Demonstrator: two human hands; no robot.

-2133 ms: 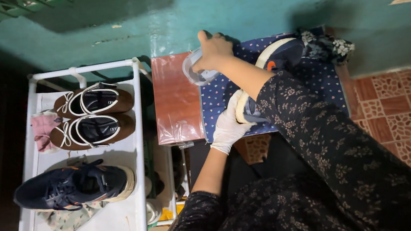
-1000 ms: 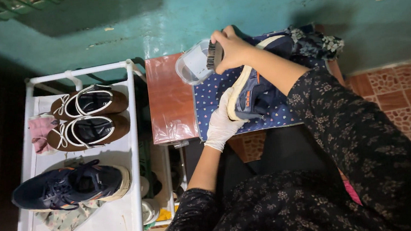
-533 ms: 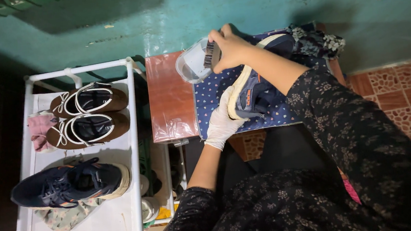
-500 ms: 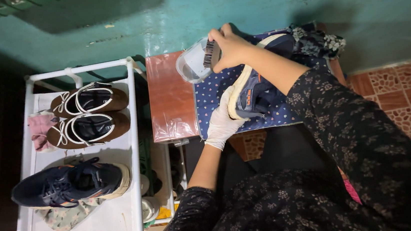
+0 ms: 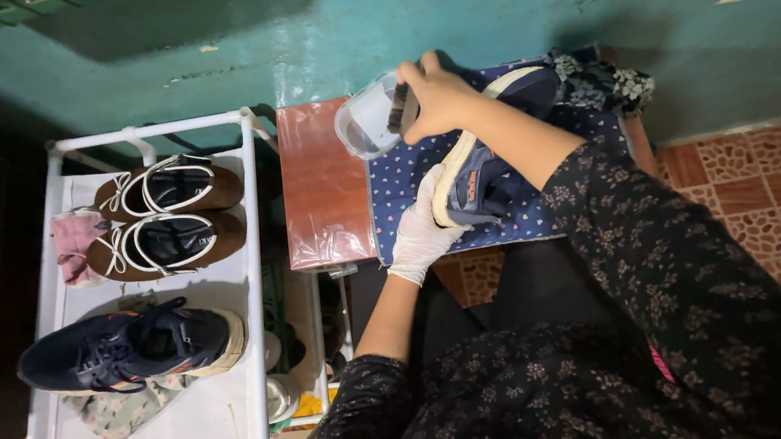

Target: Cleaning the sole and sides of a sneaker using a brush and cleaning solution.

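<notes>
Centre-top of frame: R hand [image 5: 441, 100], bare, fingers clamped on a small brush [image 5: 398, 109], bristle end at the rim of a clear plastic tub [image 5: 364, 125] on the small table [image 5: 322, 183]. L hand [image 5: 422, 228], in white glove, fingers wrapped round end of a navy sneaker [image 5: 488, 158] w/ cream sole — shoe tilted on its side on dotted blue cloth [image 5: 394, 186], just R of tub. Left of frame: white rack [image 5: 248, 262] w/ pair of brown sandals [image 5: 166, 212] above, matching navy sneaker [image 5: 131, 348] below

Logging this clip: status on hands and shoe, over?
Left hand, gloved, grips navy shoe by its end. Right hand holds brush at clear tub. Nothing in the way.
</notes>
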